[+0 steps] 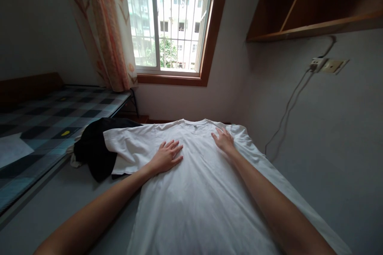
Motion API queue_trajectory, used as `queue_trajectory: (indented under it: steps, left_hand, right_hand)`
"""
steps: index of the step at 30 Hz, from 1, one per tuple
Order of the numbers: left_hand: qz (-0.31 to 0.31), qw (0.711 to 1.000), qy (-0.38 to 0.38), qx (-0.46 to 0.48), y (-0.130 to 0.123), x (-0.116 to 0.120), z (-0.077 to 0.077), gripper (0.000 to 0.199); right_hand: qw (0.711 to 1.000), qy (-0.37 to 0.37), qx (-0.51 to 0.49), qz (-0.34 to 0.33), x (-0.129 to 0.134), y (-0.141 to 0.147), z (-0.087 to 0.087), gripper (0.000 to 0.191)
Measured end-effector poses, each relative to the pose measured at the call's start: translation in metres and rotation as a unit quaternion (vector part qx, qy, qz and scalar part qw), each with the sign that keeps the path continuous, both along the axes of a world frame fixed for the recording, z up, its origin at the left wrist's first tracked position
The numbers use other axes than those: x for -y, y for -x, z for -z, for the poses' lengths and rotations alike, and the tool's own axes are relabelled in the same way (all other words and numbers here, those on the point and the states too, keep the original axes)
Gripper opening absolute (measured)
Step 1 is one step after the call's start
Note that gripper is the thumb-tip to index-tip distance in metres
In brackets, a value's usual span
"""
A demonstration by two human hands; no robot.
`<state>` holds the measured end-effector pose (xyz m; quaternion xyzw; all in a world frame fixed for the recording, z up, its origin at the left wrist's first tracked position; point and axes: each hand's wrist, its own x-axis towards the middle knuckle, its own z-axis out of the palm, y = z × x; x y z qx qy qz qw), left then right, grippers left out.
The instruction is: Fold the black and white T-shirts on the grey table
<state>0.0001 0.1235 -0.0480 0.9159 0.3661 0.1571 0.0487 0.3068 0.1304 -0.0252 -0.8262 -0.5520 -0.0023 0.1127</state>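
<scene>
A white shirt (185,207) lies spread, front up, on a pale table (38,217) before you, its collar (194,122) at the far end and its lower part running out of view toward you. Your left hand (166,157) is open, palm down on the left side of the chest, fingers spread. Your right hand (224,140) is also open, laid on the cloth near the right shoulder, fingers apart and slightly bent. Soft creases run down the front between your arms.

Inside the collar is a small grey label (195,126), too tiny to read. To your left, a black cloth (95,155) lies partly under the shirt's left sleeve (128,151). Beyond it is a bed (89,105) with a checked cover in blue, grey and black. Yellow marks (65,133) dot the checks; whether they hold lettering, you cannot tell. A white sheet (13,149), perhaps paper, lies there too, with no text you can make out.

Ahead, a flowered curtain (110,28) hangs beside a barred window (179,20). On your right, a wooden shelf (317,24) sits above a wall socket (317,63) with a cable (286,111) trailing down.
</scene>
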Motion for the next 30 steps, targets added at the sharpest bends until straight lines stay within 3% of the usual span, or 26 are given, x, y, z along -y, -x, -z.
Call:
queue_trajectory:
  steps: [5, 11, 14, 18, 23, 26, 30]
  left_hand:
    - [0.003, 0.999, -0.044, 0.012, 0.000, 0.008, -0.009, 0.037]
    - [0.003, 0.998, -0.063, -0.015, 0.016, 0.022, -0.025, 0.032]
    - [-0.081, 0.992, -0.094, 0.038, 0.050, 0.023, -0.038, 0.030]
    - [-0.221, 0.966, -0.132, 0.037, 0.118, 0.024, -0.052, 0.031]
    - [-0.411, 0.899, -0.104, 0.111, 0.176, 0.024, -0.045, 0.042]
    - [-0.436, 0.883, -0.056, 0.166, 0.189, 0.015, -0.032, 0.055]
    - [-0.435, 0.874, 0.031, 0.213, 0.198, 0.001, -0.021, 0.054]
  right_hand:
    - [0.998, 0.058, -0.026, -0.023, 0.007, 0.051, 0.016, 0.066]
    - [1.000, 0.019, -0.001, -0.021, 0.013, 0.053, 0.022, 0.061]
    - [0.999, 0.017, 0.001, -0.028, 0.013, 0.051, 0.021, 0.059]
    - [0.999, 0.009, 0.008, -0.032, 0.014, 0.052, 0.021, 0.057]
    - [0.999, 0.014, 0.016, -0.037, 0.014, 0.053, 0.021, 0.056]
    - [0.999, 0.015, 0.020, -0.040, 0.015, 0.052, 0.021, 0.055]
    - [0.998, 0.012, 0.023, -0.052, 0.016, 0.051, 0.022, 0.054]
